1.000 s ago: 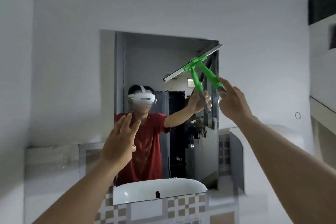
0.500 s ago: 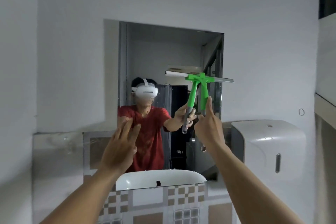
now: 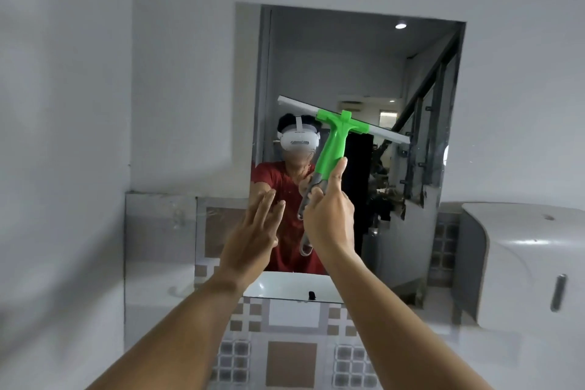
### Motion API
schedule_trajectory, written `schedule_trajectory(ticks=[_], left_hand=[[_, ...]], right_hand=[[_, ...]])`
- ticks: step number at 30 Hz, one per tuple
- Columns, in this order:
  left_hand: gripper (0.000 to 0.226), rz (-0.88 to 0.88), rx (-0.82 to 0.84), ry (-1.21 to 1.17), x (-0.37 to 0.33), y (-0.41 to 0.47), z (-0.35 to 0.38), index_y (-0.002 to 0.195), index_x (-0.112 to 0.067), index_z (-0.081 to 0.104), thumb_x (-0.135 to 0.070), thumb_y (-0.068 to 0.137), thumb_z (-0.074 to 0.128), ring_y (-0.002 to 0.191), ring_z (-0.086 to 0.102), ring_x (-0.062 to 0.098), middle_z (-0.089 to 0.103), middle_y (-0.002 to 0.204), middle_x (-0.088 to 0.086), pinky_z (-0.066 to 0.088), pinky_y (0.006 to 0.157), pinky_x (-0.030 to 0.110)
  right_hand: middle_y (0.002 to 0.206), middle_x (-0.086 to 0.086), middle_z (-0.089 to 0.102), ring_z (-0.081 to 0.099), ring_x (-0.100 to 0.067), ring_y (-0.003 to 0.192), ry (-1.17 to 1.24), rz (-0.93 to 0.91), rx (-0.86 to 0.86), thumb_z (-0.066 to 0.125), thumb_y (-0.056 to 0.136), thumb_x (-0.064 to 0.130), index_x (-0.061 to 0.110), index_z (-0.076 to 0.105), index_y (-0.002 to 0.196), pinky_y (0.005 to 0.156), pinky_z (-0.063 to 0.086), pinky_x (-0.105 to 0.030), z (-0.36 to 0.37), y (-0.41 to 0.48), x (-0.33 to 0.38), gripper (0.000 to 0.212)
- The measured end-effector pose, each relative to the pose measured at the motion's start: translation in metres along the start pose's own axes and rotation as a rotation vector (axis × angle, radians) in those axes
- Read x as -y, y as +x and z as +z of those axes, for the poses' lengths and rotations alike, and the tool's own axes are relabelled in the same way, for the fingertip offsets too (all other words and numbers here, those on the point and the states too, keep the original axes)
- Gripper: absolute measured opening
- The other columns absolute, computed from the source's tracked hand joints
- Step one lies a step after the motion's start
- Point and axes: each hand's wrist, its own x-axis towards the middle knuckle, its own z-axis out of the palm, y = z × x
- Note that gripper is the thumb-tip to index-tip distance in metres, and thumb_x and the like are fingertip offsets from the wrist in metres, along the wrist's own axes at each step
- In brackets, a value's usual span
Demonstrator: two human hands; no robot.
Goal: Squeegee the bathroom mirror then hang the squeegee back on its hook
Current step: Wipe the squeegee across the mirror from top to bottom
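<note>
A rectangular mirror (image 3: 354, 54) is set in the white wall ahead. My right hand (image 3: 329, 218) grips the grey lower end of a green squeegee (image 3: 334, 139), blade up. Its white blade lies across the middle of the glass, tilted down to the right. My left hand (image 3: 253, 237) is raised beside it, to the left and slightly lower, fingers straight and apart, holding nothing. The mirror reflects a person in a red shirt with a white headset. No hook is visible.
A white dispenser box (image 3: 519, 263) is mounted on the wall to the right of the mirror. Patterned brown and grey tiles (image 3: 291, 358) run below the mirror. A plain white wall (image 3: 63, 104) closes in on the left.
The squeegee has swept from the mirror's upper right edge down and left to the middle. Its blade has turned from rising rightward to sloping down right. My left hand stayed raised.
</note>
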Motion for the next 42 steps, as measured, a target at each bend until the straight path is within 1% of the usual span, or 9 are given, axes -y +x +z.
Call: schedule_trajectory(ticks=[6, 10, 13, 21, 24, 29, 33, 37, 42], left_hand=[[0.078, 0.02, -0.11, -0.037, -0.002, -0.01, 0.012, 0.152, -0.003, 0.041, -0.005, 0.081, 0.073, 0.146, 0.038, 0.04, 0.041, 0.157, 0.024, 0.061, 0.091, 0.041], [0.082, 0.012, -0.095, -0.041, 0.004, -0.017, 0.023, 0.155, -0.004, 0.037, -0.015, 0.085, 0.079, 0.151, 0.032, 0.035, 0.036, 0.161, 0.019, 0.054, 0.105, 0.044], [0.081, 0.036, -0.072, -0.049, 0.008, -0.023, 0.03, 0.158, -0.005, 0.031, -0.014, 0.09, 0.075, 0.154, 0.024, 0.032, 0.027, 0.166, 0.016, 0.048, 0.111, 0.041], [0.078, 0.015, -0.038, -0.033, 0.006, -0.022, 0.026, 0.153, -0.003, 0.04, -0.011, 0.085, 0.079, 0.151, 0.03, 0.035, 0.035, 0.162, 0.019, 0.055, 0.1, 0.037], [0.079, 0.031, -0.01, -0.017, 0.008, -0.022, 0.028, 0.154, -0.002, 0.037, -0.01, 0.086, 0.077, 0.152, 0.03, 0.037, 0.033, 0.162, 0.021, 0.055, 0.103, 0.042], [0.076, 0.022, 0.037, 0.003, 0.01, -0.023, 0.027, 0.157, -0.003, 0.028, -0.007, 0.092, 0.067, 0.152, 0.027, 0.041, 0.03, 0.164, 0.023, 0.06, 0.096, 0.046], [0.076, 0.055, 0.085, 0.148, 0.015, -0.024, 0.036, 0.161, -0.004, 0.005, -0.007, 0.098, 0.047, 0.157, -0.001, 0.042, 0.006, 0.17, 0.022, 0.043, 0.116, 0.048], [0.076, 0.037, 0.07, 0.225, 0.012, -0.027, 0.038, 0.16, -0.003, -0.007, -0.016, 0.099, 0.036, 0.156, 0.002, 0.043, 0.003, 0.169, 0.025, 0.021, 0.123, 0.056], [0.093, 0.001, 0.06, 0.125, 0.0, -0.04, 0.043, 0.161, -0.003, 0.015, -0.02, 0.089, 0.071, 0.152, 0.025, 0.044, 0.019, 0.166, 0.027, 0.039, 0.118, 0.054]], right_hand=[[0.105, -0.001, 0.061, 0.057, -0.017, 0.082, -0.324, -0.242, 0.067, 0.045, 0.101, 0.01, 0.029, 0.004, 0.16, 0.044, 0.029, -0.02, -0.026, -0.002, -0.012, 0.074], [0.084, 0.009, 0.052, 0.05, -0.011, 0.059, -0.535, -0.287, 0.085, 0.052, 0.095, 0.005, 0.033, 0.005, 0.159, 0.04, 0.03, -0.024, -0.051, 0.008, -0.019, 0.084], [0.09, 0.0, 0.057, 0.046, -0.012, 0.057, -0.728, -0.33, 0.148, 0.052, 0.091, 0.004, 0.042, 0.004, 0.157, 0.042, 0.036, -0.026, -0.08, 0.018, -0.027, 0.09], [0.076, 0.004, 0.042, 0.045, -0.013, 0.058, -1.006, -0.386, 0.13, 0.05, 0.089, 0.004, 0.047, -0.001, 0.156, 0.047, 0.049, -0.032, -0.161, 0.052, -0.049, 0.095], [0.081, 0.0, 0.051, 0.05, -0.014, 0.057, -1.011, -0.336, 0.081, 0.052, 0.091, 0.006, 0.05, -0.001, 0.155, 0.043, 0.037, -0.026, -0.181, 0.057, -0.059, 0.093], [0.083, -0.005, 0.055, 0.056, -0.025, 0.065, -0.889, -0.226, 0.054, 0.054, 0.093, 0.008, 0.047, 0.004, 0.155, 0.051, 0.046, -0.034, -0.191, 0.044, -0.079, 0.089], [0.089, -0.008, 0.064, 0.06, -0.024, 0.068, -0.699, -0.109, 0.052, 0.054, 0.093, 0.006, 0.042, 0.005, 0.157, 0.056, 0.057, -0.043, -0.17, 0.015, -0.099, 0.089], [0.085, -0.006, 0.06, 0.053, -0.014, 0.057, -0.507, 0.085, 0.031, 0.051, 0.095, 0.003, 0.036, 0.001, 0.159, 0.044, 0.04, -0.028, -0.135, -0.031, -0.108, 0.088], [0.078, -0.004, 0.064, 0.059, -0.018, 0.06, -0.369, 0.24, 0.056, 0.052, 0.096, 0.002, 0.032, -0.011, 0.158, 0.058, 0.059, -0.043, -0.093, -0.069, -0.117, 0.093]])
